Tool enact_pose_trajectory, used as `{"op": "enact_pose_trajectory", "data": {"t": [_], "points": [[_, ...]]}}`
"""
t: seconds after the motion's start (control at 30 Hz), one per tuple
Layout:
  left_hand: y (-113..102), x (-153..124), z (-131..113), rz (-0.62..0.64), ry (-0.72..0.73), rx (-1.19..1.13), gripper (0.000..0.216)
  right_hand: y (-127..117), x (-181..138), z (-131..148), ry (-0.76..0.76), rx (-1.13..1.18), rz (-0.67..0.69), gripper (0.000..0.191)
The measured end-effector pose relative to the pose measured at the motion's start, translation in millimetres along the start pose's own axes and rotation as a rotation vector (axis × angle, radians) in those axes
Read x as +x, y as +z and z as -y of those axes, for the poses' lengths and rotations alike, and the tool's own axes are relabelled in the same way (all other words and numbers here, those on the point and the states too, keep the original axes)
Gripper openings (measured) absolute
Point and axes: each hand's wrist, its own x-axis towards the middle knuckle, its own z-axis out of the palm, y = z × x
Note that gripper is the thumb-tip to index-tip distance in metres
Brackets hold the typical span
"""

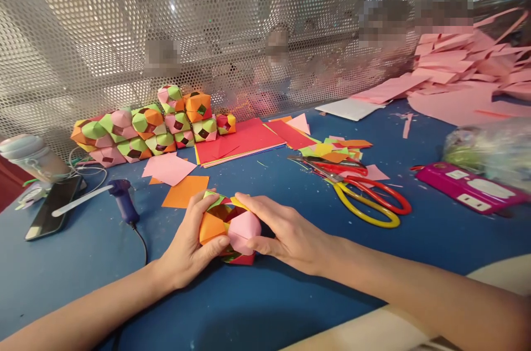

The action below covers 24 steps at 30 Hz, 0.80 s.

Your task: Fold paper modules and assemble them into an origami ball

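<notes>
Between both my hands is a folded paper ball (244,231) with orange, pink, yellow, green and red faces, low over the blue table. My left hand (186,246) is closed around its left side, the thumb pressing near the orange face. My right hand (292,235) grips the other side, with its thumb on the pink face and fingers over the top. A dark opening shows in the ball's upper face. Just beyond it lie an orange paper square (186,192) and pink paper pieces (170,168).
Finished paper balls (149,121) are stacked along a perforated metal screen (232,25). Red sheets (243,141), scissors (365,190) and paper scraps lie beyond my hands. A phone (53,210), a tumbler (33,157) and a corded blue tool (124,202) stand left; pink strips (456,63) pile right.
</notes>
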Motion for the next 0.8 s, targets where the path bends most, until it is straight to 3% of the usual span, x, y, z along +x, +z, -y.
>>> {"op": "enact_pose_trajectory", "data": {"t": [0.4,0.57,0.8], "points": [[1,3,-12,-0.072,-0.200,-0.112,0.052,0,0,7,0.070,-0.022,-0.038,0.078],[3,3,-13,-0.110,-0.218,-0.104,0.052,3,-1,9,0.078,-0.019,-0.086,0.069],[3,2,-12,-0.084,-0.202,-0.107,0.053,4,0,7,0.055,-0.035,-0.064,0.071]]}}
